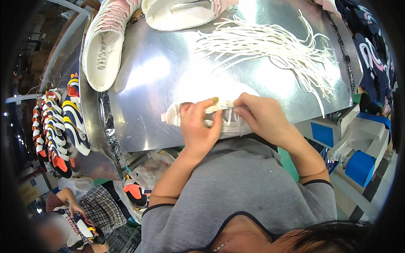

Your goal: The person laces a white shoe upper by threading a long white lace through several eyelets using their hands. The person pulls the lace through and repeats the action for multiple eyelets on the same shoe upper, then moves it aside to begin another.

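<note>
A white sneaker (174, 114) lies crosswise at the near edge of the metal table, its pinkish heel tab toward the left. My left hand (198, 126) grips its tongue (216, 107) between thumb and fingers; one fingertip has a yellowish-brown covering. On the right side of the opening, my right hand (265, 116) is closed in a pinch at the eyelets. A white shoelace (230, 117) runs there, with strands beneath the pinching fingertips. Exactly where the fingertips meet the lace is partly hidden.
A loose pile of white laces (274, 44) spreads over the far right of the metal table (139, 122). Two white-and-pink sneakers, one laced (103, 55), stand far left. Colourful shoes (74, 122) hang beyond the left edge. A co-worker (90, 206) holds a shoe at lower left.
</note>
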Demonstrator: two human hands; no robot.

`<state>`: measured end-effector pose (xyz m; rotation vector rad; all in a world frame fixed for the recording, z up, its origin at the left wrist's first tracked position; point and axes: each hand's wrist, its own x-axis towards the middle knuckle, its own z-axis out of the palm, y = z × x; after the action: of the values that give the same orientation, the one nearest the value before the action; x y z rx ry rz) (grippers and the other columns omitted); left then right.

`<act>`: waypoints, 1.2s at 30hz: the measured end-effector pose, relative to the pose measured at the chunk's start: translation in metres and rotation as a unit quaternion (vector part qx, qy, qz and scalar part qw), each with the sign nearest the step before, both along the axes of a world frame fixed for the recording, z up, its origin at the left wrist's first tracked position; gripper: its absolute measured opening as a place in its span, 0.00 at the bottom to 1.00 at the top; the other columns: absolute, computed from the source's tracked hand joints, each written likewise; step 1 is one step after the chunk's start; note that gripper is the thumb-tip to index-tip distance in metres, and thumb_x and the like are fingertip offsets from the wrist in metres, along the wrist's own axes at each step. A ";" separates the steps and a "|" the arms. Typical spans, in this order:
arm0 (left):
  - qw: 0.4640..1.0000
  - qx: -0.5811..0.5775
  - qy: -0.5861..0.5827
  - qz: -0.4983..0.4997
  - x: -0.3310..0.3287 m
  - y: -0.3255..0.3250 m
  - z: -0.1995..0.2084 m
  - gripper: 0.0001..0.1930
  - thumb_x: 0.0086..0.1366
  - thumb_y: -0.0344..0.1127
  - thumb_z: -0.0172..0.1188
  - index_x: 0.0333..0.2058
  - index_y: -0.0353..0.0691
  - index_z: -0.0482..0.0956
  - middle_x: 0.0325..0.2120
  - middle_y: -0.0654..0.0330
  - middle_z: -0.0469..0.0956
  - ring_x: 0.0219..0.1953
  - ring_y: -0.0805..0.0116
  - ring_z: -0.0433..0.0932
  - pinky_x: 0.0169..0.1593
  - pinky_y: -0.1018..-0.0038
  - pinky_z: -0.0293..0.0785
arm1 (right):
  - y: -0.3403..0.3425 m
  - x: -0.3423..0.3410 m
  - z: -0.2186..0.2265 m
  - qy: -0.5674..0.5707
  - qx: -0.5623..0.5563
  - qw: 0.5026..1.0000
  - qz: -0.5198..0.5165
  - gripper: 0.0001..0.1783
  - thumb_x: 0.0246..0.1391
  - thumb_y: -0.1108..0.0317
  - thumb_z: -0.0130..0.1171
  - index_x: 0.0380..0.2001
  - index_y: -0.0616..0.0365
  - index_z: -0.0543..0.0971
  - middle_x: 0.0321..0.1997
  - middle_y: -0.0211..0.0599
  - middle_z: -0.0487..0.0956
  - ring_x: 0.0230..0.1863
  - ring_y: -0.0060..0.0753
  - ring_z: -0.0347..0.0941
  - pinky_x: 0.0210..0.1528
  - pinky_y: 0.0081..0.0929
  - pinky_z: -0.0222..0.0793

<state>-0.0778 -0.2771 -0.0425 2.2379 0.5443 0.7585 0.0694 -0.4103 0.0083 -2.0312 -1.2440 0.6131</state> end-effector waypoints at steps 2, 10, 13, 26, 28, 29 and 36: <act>1.000 0.029 -0.001 -0.007 0.000 -0.002 0.001 0.15 0.55 0.26 0.67 0.42 0.39 0.80 0.34 0.58 0.82 0.32 0.59 0.75 0.48 0.65 0.66 | 0.004 -0.002 -0.005 0.005 0.018 1.000 0.004 0.06 0.60 0.68 0.60 0.36 0.58 0.76 0.29 0.42 0.82 0.30 0.47 0.79 0.31 0.36 0.71; 0.999 0.026 0.005 -0.020 0.002 -0.005 -0.003 0.18 0.56 0.26 0.66 0.46 0.36 0.77 0.33 0.58 0.80 0.32 0.58 0.73 0.45 0.64 0.66 | 0.015 -0.010 -0.025 -0.040 0.050 0.998 0.001 0.08 0.60 0.64 0.59 0.35 0.57 0.74 0.27 0.40 0.81 0.29 0.47 0.79 0.30 0.40 0.72; 0.999 -0.017 -0.017 -0.036 0.005 -0.010 -0.002 0.16 0.56 0.28 0.69 0.44 0.37 0.79 0.34 0.58 0.81 0.32 0.59 0.73 0.46 0.65 0.66 | 0.002 -0.006 -0.012 0.000 0.023 1.000 -0.007 0.08 0.61 0.64 0.58 0.35 0.57 0.75 0.27 0.40 0.81 0.29 0.48 0.79 0.31 0.40 0.71; 0.999 -0.018 0.041 -0.009 0.000 -0.011 0.006 0.14 0.54 0.27 0.71 0.40 0.38 0.81 0.38 0.61 0.81 0.46 0.62 0.73 0.45 0.71 0.72 | -0.015 -0.007 0.005 0.032 0.029 0.998 -0.046 0.07 0.62 0.65 0.58 0.35 0.56 0.75 0.28 0.39 0.81 0.29 0.48 0.78 0.31 0.40 0.70; 0.999 -0.028 0.022 -0.011 0.000 -0.011 0.004 0.14 0.55 0.27 0.71 0.40 0.38 0.81 0.37 0.61 0.81 0.45 0.62 0.73 0.45 0.70 0.72 | -0.016 -0.006 0.002 0.043 0.035 0.997 -0.046 0.07 0.62 0.65 0.58 0.36 0.56 0.75 0.28 0.39 0.81 0.30 0.48 0.78 0.30 0.40 0.70; 1.000 -0.019 0.017 -0.008 0.000 -0.010 0.003 0.13 0.54 0.28 0.71 0.40 0.39 0.81 0.36 0.61 0.82 0.41 0.62 0.74 0.46 0.69 0.69 | -0.015 -0.005 0.002 0.043 0.026 0.998 -0.039 0.07 0.61 0.65 0.59 0.35 0.55 0.75 0.28 0.39 0.81 0.30 0.48 0.78 0.31 0.40 0.70; 1.000 0.007 0.008 -0.011 0.003 -0.008 0.003 0.13 0.54 0.29 0.70 0.39 0.39 0.81 0.34 0.61 0.83 0.34 0.62 0.77 0.49 0.64 0.65 | -0.010 -0.002 -0.004 0.047 0.009 0.999 -0.018 0.06 0.61 0.67 0.60 0.37 0.57 0.77 0.27 0.40 0.81 0.29 0.45 0.79 0.31 0.35 0.70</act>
<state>-0.0751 -0.2851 -0.0399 2.2606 0.5222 0.7356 0.0675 -0.4202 0.0043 -1.9817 -1.1524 0.6696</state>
